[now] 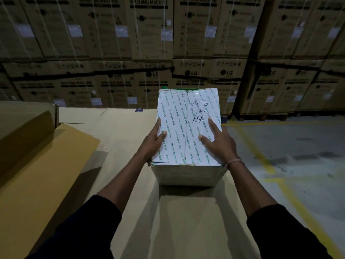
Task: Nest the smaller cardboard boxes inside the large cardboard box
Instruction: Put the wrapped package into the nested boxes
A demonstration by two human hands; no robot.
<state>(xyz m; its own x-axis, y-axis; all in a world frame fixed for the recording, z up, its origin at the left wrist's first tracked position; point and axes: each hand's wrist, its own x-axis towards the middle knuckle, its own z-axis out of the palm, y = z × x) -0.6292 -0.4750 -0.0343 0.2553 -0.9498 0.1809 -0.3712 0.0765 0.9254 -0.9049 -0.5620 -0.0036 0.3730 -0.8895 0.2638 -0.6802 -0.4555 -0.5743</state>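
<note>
A small box [184,128] wrapped in white printed tape, with black handwriting on top, sits in the middle of the view. My left hand [152,142] grips its left edge, thumb on top. My right hand [217,142] lies on its right side with fingers spread over the top. The box rests on or just above a broad brown cardboard surface [115,131], which looks like the large box. A long open cardboard box [24,128] with a raised flap lies at the left.
A wall of stacked washing-machine cartons [153,43] on pallets fills the background. To the right is grey concrete floor [298,146] with yellow painted lines. A loose yellowish cardboard sheet [46,165] lies at the left front.
</note>
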